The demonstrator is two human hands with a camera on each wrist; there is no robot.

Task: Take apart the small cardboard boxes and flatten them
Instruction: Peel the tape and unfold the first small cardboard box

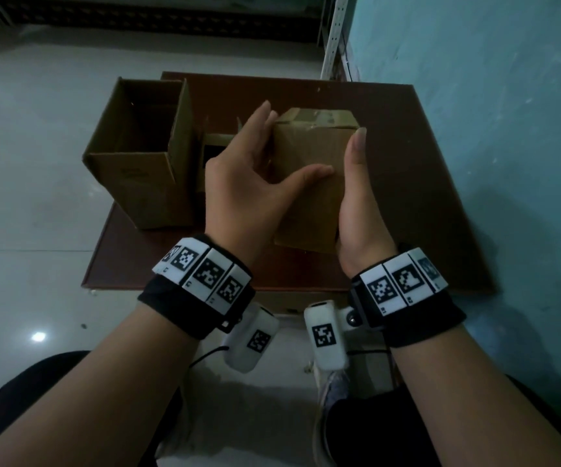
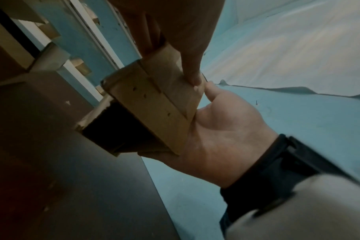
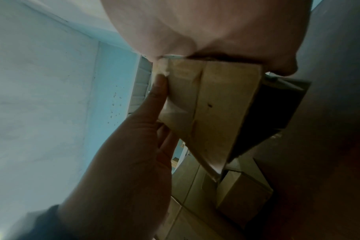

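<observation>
step: opening the taped end of the small brown cardboard box [image 1: 309, 210], judging by the grip
how to do it well: keep right hand [image 1: 356, 203] flat as a brace; work the thumb of left hand [image 1: 238, 176] into the centre seam; split the tape along the seam, not the board; then fold flaps out and push opposite corners to collapse
left hand: half open, fingers bent round the box's left side, thumb laid across the taped face
right hand: flat, fingers straight, pressed along the box's right side; curled round nothing
box location: between both hands over the dark red-brown table [image 1: 407, 197], seemingly clear of it; far end open, dark inside
nearby: larger open-topped brown cardboard box [image 1: 137, 183] standing at the table's left, apart from the hands
</observation>
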